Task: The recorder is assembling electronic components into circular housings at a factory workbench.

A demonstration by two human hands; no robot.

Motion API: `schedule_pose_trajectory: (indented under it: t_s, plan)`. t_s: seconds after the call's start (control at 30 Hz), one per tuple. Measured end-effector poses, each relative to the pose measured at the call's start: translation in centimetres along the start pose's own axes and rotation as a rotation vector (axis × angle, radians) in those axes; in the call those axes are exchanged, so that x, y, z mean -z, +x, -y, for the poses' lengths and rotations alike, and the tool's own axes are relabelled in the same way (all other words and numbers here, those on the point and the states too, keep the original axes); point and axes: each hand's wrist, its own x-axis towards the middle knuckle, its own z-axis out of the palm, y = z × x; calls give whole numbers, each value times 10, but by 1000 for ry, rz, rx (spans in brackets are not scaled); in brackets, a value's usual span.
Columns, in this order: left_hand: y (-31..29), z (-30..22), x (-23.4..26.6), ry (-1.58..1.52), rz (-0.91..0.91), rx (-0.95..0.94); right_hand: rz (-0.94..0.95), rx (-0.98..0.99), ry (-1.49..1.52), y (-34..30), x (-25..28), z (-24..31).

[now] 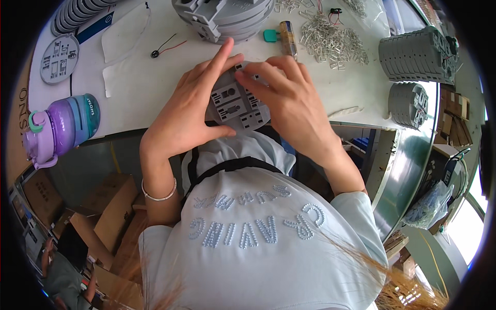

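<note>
A round grey plastic disc [238, 109] with rectangular slots sits at the near edge of the white table [144, 82]. My left hand [188, 111] grips its left side, thumb under the front rim and index finger stretched over the top. My right hand [287, 95] covers its right side, with fingertips pinched on a slot near the top. Whether a small part lies between those fingertips is hidden.
A heap of small metal clips [336, 41] lies behind my right hand. Stacks of grey discs stand at the back [222, 15], right [418, 54] and far left [77, 15]. A purple bottle [62, 126] lies at the left edge. Cardboard boxes [111, 206] are below.
</note>
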Motion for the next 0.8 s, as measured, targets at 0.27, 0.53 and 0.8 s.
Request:
schedule_pose_trajectory:
  t_s: [0.27, 0.53, 0.8]
  plan:
    - [-2, -5, 0, -1, 12, 3, -67, -16, 87, -2, -9, -2]
    - [-3, 3, -6, 15, -17, -5, -449, -268, 336, 5, 29, -44]
    - [-2, 8, -5, -41, -61, -18, -327, -518, 87, 11, 46, -145]
